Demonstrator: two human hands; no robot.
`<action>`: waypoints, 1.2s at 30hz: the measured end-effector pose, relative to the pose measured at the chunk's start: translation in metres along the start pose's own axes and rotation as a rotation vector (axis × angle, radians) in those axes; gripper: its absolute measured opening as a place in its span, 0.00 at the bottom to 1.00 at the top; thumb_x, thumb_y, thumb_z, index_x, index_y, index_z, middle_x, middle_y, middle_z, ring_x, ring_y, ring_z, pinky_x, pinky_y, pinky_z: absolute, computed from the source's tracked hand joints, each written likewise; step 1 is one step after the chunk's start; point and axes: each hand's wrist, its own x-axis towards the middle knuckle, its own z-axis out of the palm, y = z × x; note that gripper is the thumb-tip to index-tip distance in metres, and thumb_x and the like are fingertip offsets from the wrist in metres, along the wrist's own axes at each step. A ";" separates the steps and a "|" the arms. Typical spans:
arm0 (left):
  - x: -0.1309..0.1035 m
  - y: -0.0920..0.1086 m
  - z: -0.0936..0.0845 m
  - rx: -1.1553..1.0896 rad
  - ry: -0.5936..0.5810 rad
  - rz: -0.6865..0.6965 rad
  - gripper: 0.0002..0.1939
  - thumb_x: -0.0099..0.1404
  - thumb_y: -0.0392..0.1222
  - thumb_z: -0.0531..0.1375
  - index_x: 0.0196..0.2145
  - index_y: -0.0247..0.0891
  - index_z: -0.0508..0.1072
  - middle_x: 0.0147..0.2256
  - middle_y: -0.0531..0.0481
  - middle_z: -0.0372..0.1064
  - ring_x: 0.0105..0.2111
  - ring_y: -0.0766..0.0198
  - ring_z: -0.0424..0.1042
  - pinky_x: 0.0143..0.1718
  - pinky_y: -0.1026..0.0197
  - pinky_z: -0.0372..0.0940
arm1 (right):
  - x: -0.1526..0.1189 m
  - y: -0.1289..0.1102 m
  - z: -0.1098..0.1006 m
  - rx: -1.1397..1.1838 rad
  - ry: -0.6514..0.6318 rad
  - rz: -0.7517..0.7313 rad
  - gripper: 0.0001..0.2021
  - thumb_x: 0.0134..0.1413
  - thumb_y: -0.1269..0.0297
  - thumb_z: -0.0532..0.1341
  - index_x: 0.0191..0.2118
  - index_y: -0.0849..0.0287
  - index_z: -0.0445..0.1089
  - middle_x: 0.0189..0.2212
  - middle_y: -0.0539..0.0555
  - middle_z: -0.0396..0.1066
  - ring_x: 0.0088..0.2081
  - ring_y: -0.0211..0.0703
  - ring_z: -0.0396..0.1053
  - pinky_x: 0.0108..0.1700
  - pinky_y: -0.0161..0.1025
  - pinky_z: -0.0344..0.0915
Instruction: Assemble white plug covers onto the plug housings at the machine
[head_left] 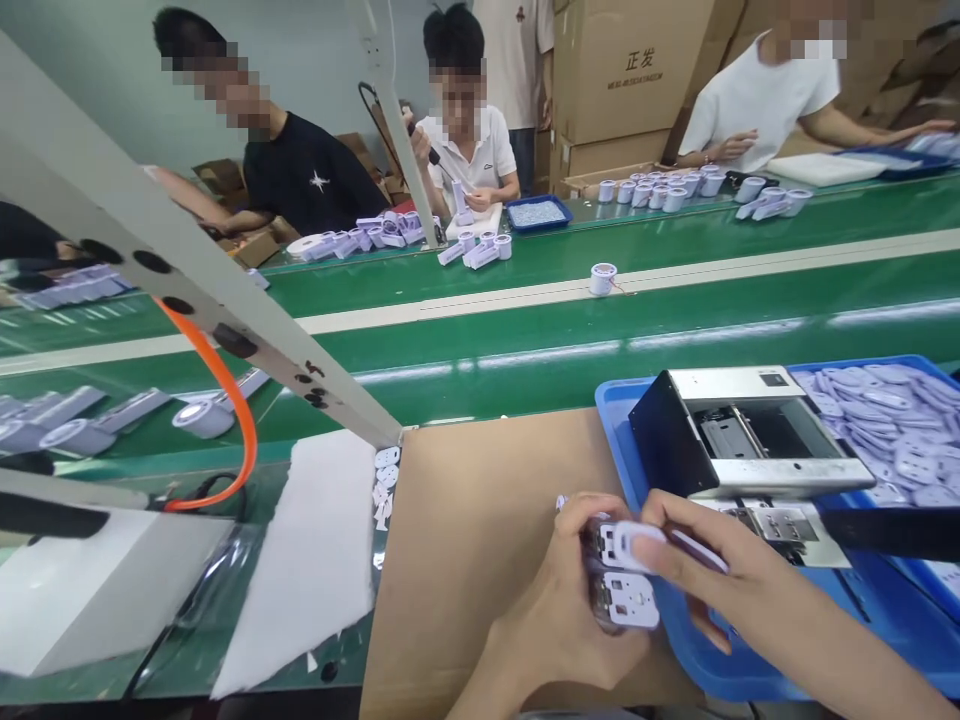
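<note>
**A:** What are my hands doing right now?

**B:** I see both of them low in the middle, close together. My left hand [559, 610] is wrapped around a small white plastic part [622, 575]. My right hand [720, 565] comes in from the right, and its thumb and finger pinch the top of the same part.

**A:** So both are clamped on it?

**B:** Yes, both hold it. It sits right between them, touching both.

**A:** Which way does the part lie?

**B:** Its long side runs up and down in the picture, toward me and away from me. There look to be two white pieces stacked, one above the other. I cannot tell if they are joined.

**A:** What is under my hands?

**B:** A brown cardboard sheet [480, 520] on the tabletop. Just to the right is a blue tray [675, 650]; my right hand is partly over its edge. A silver metal machine [750, 430] sits in the tray, just behind my right hand. More little white pieces [892, 420] fill the tray further right.

**A:** And to the left?

**B:** A white paper sheet [315, 560], then an orange hose [225, 390] curling under a slanted grey bar [187, 270].

**A:** Further out?

**B:** A green belt [525, 340] runs across, with one small white spool [602, 278] on it. Three people work on the far side, with many white parts in front of them. Big cardboard boxes [622, 70] stand behind them.
</note>
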 end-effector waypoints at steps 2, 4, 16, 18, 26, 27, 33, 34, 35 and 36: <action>-0.001 -0.001 -0.003 -0.009 -0.018 0.047 0.59 0.55 0.26 0.64 0.77 0.52 0.42 0.60 0.40 0.59 0.61 0.60 0.67 0.58 0.57 0.72 | 0.002 -0.003 -0.003 0.014 0.018 0.009 0.36 0.66 0.27 0.63 0.51 0.61 0.80 0.40 0.65 0.77 0.49 0.56 0.79 0.52 0.44 0.80; -0.003 -0.004 -0.004 -0.002 -0.017 0.087 0.61 0.56 0.28 0.66 0.78 0.50 0.40 0.61 0.37 0.56 0.64 0.55 0.67 0.63 0.47 0.73 | 0.003 -0.007 -0.004 0.032 0.030 0.016 0.36 0.65 0.27 0.63 0.50 0.61 0.80 0.39 0.65 0.76 0.48 0.55 0.78 0.51 0.44 0.80; 0.017 -0.004 0.010 0.179 0.101 0.250 0.35 0.61 0.29 0.64 0.58 0.42 0.50 0.59 0.43 0.58 0.59 0.70 0.64 0.53 0.67 0.63 | 0.001 -0.023 -0.028 0.089 0.035 0.075 0.35 0.62 0.28 0.67 0.49 0.61 0.79 0.35 0.62 0.74 0.44 0.53 0.76 0.45 0.41 0.79; 0.019 -0.003 0.011 0.226 0.090 0.276 0.30 0.64 0.34 0.65 0.57 0.41 0.52 0.58 0.44 0.61 0.58 0.71 0.64 0.53 0.67 0.63 | -0.002 -0.024 -0.033 0.094 0.038 0.093 0.35 0.61 0.28 0.68 0.49 0.61 0.79 0.34 0.62 0.73 0.43 0.52 0.76 0.45 0.40 0.78; 0.016 -0.010 0.012 0.169 0.101 0.248 0.33 0.68 0.48 0.71 0.58 0.42 0.55 0.60 0.44 0.62 0.60 0.69 0.66 0.60 0.63 0.63 | 0.001 -0.033 -0.047 0.137 0.072 0.126 0.35 0.58 0.29 0.70 0.50 0.61 0.79 0.32 0.60 0.71 0.41 0.51 0.74 0.41 0.39 0.77; 0.015 -0.012 0.013 0.156 0.110 0.261 0.34 0.68 0.52 0.71 0.59 0.42 0.55 0.60 0.45 0.62 0.60 0.70 0.66 0.64 0.62 0.61 | 0.003 -0.034 -0.049 0.143 0.078 0.126 0.35 0.58 0.29 0.70 0.50 0.61 0.79 0.32 0.60 0.71 0.41 0.50 0.74 0.41 0.38 0.76; 0.014 -0.017 0.018 0.120 0.120 0.308 0.38 0.70 0.66 0.66 0.60 0.42 0.53 0.61 0.46 0.62 0.64 0.71 0.65 0.80 0.58 0.48 | 0.002 -0.042 -0.061 0.199 0.108 0.153 0.35 0.56 0.30 0.72 0.50 0.61 0.78 0.31 0.59 0.69 0.39 0.49 0.73 0.38 0.37 0.74; 0.013 -0.017 0.018 0.113 0.111 0.301 0.38 0.70 0.69 0.64 0.61 0.43 0.53 0.61 0.46 0.62 0.65 0.70 0.65 0.81 0.58 0.47 | 0.000 -0.043 -0.063 0.217 0.116 0.172 0.35 0.56 0.31 0.72 0.51 0.61 0.78 0.31 0.59 0.69 0.39 0.49 0.72 0.37 0.37 0.73; 0.013 -0.017 0.017 0.102 0.108 0.292 0.38 0.70 0.70 0.64 0.62 0.44 0.53 0.61 0.46 0.61 0.64 0.70 0.65 0.82 0.57 0.46 | -0.004 -0.044 -0.064 0.237 0.125 0.198 0.35 0.56 0.31 0.73 0.51 0.61 0.78 0.32 0.59 0.70 0.39 0.49 0.72 0.37 0.37 0.73; 0.013 -0.017 0.017 0.090 0.102 0.288 0.40 0.69 0.71 0.63 0.63 0.45 0.53 0.61 0.46 0.61 0.65 0.70 0.64 0.82 0.57 0.45 | -0.008 -0.045 -0.064 0.263 0.136 0.234 0.35 0.56 0.32 0.73 0.52 0.61 0.77 0.33 0.59 0.70 0.39 0.49 0.72 0.37 0.37 0.72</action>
